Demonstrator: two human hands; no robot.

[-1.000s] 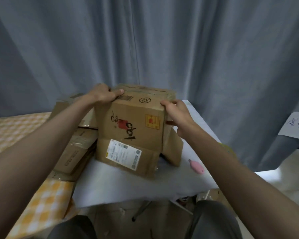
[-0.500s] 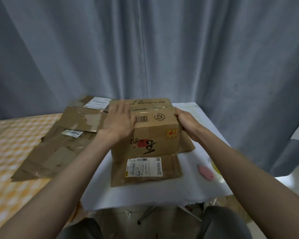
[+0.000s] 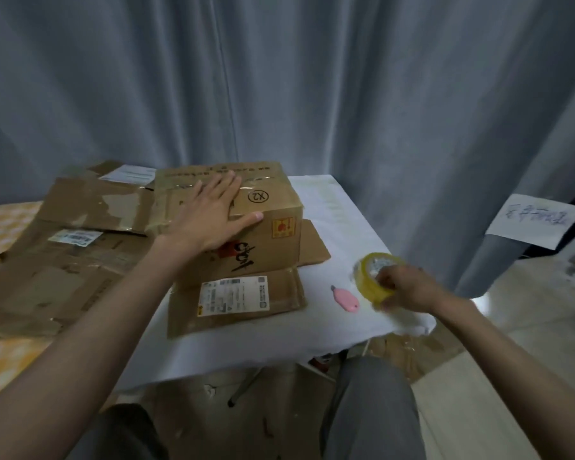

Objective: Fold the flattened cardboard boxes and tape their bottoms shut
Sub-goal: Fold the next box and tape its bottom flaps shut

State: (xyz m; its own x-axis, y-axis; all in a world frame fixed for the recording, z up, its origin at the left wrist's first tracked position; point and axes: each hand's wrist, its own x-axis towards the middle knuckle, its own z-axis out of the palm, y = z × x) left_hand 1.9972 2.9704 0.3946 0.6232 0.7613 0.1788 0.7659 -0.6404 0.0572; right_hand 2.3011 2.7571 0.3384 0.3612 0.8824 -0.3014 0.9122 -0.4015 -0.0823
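Note:
A folded-up brown cardboard box (image 3: 266, 234) stands upside down on the white table (image 3: 329, 207), its lower flaps splayed flat toward me and to the right. My left hand (image 3: 210, 217) presses flat on the box's closed top flaps, fingers spread. My right hand (image 3: 405, 287) grips a roll of yellowish clear tape (image 3: 372, 277) at the table's right side, the roll tilted up off the surface. Several flattened boxes (image 3: 63, 254) lie stacked to the left of the upright box.
A pink utility knife (image 3: 345, 299) lies on the table between the box and the tape. A grey curtain (image 3: 312, 94) hangs close behind. An orange checked cloth (image 3: 0, 227) covers the surface at left. My knees sit below the table's front edge.
My right hand left the box's right side and moved right to take hold of the tape roll. My left hand stayed flat on the box top.

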